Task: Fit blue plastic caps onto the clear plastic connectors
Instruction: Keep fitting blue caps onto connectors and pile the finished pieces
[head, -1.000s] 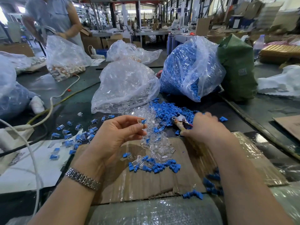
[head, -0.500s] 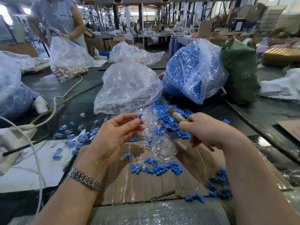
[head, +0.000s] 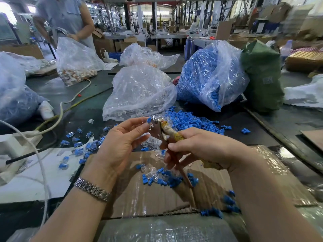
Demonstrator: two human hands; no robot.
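Both hands risen above flat brown cardboard sheet (head: 157, 198), left hand (head: 120, 145) pinching small blue-capped clear connector (head: 148, 120), right hand (head: 201, 149) gripping tape-wrapped metal pliers (head: 162, 131) touching it, loose blue plastic caps (head: 192, 119) lying beyond cardboard's far edge.

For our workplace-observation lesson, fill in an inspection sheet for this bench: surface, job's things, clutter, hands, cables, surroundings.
Surface: dark table, with flattened cardboard in front of the worker.
Job's things: loose blue caps and clear connectors in mixed heaps; bag of caps; bag of connectors; capped pieces lying to the left.
Clutter: green sack, white paper.
Hands: left hand pinches a small blue-capped piece; right hand grips pliers.
Cables: white cable and yellow cable cross the table.
Surroundings: another person handles a bag; factory benches beyond.
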